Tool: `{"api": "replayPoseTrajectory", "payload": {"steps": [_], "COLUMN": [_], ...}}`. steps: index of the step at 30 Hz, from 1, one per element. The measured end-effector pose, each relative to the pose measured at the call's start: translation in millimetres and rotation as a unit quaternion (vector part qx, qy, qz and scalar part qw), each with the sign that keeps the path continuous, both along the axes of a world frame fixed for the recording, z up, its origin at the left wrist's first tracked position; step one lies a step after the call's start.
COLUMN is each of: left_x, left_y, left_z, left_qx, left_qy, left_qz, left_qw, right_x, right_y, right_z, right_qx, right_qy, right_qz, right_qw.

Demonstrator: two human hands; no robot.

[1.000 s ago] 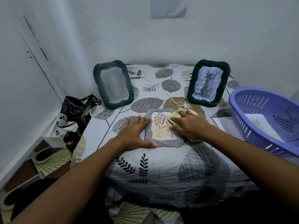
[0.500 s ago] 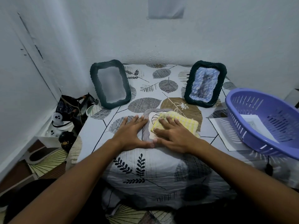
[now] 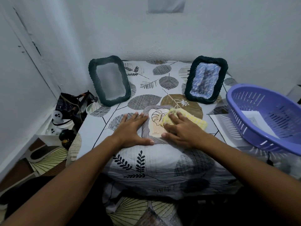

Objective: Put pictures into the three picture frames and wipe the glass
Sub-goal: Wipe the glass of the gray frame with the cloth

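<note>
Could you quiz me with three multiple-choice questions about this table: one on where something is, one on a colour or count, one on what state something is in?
1. Where is the yellow cloth?
A. In the basket
B. Under the right hand, on the flat grey frame
C. Against the wall

2. How many dark frames stand upright at the back?
A. One
B. Two
C. Three

3. What is the left hand doing?
A. Lying flat beside and against the grey frame
B. Lifting the purple basket
C. Holding a picture

Answers: B, the cloth is pressed on that frame's glass. B, the left dark frame and the right dark frame. A, its fingers are straight.
</note>
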State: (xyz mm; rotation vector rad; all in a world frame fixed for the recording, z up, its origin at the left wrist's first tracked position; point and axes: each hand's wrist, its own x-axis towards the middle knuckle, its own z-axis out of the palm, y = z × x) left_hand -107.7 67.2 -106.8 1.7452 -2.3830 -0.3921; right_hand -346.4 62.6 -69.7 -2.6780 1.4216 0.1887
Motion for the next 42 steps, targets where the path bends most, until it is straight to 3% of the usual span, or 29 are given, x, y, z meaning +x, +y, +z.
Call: {"api": "replayPoseTrajectory", "payload": {"steps": [10,21,26,36,42], "left_x": [1.4,3.1,1.3,2.8,-0.4], "left_y": [-1.9,-5.0,-2.4,-4.5,0.1], "left_z": [-5.3,-7.1,-5.8,-6.5,-2.4], "left_qx": [-0.019,-0.012,-0.024,-0.016,-0.017], "left_qy": [0.014,0.005,-0.001,0.008,0.007], "left_qz": [-0.002,-0.003,0.000,-0.002,0.005], "left_qw": [1.000,1.000,1.000,1.000,1.000], "right_x": [42.5,32.7,31.0,31.8,23.4], "right_y": [3.3,18.0,4.3,5.6,3.8], "right_z": [-10.3,-0.3,-1.8,-1.0,-5.1], "right_qx": [-0.006,0.030,0.008,0.046,0.013], "right_qy": [-0.027,-0.057,-0.004,-0.046,-0.028], "right_qz": [0.035,0.098,0.073,0.116,0.097], "right_qw": [0.999,0.993,0.997,0.991,0.995]}}
